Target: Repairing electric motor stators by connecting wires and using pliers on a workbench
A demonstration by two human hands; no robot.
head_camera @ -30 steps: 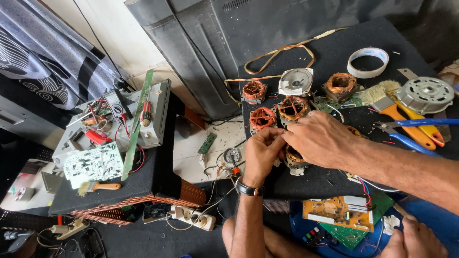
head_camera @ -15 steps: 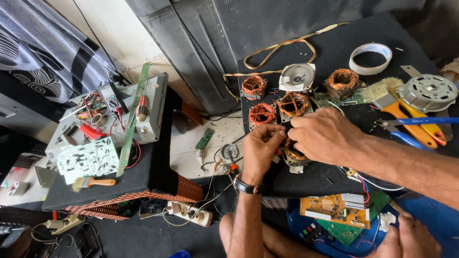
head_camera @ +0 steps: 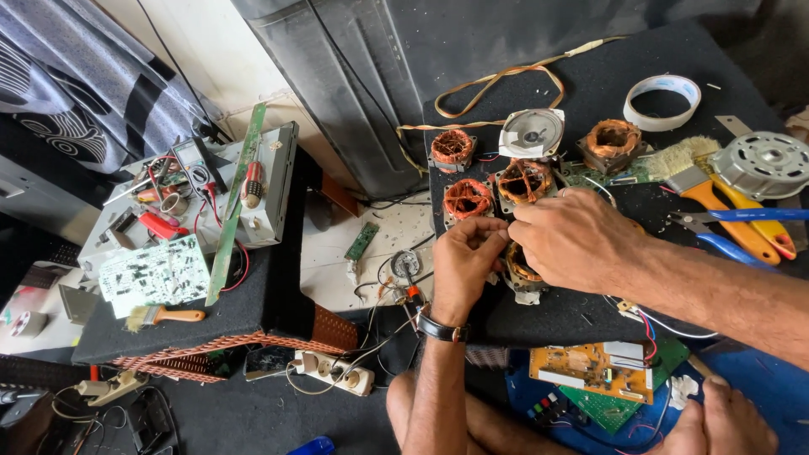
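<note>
Both hands meet over a small copper-wound motor coil (head_camera: 521,268) at the black table's (head_camera: 590,76) front edge. The left hand (head_camera: 465,257) pinches it from the side; the right hand (head_camera: 577,238) curls palm-down on top, fingers closed. It looks dense and rigid, its fine windings fragile, best gripped by the metal core. Similar coils (head_camera: 468,199) sit just behind.
</note>
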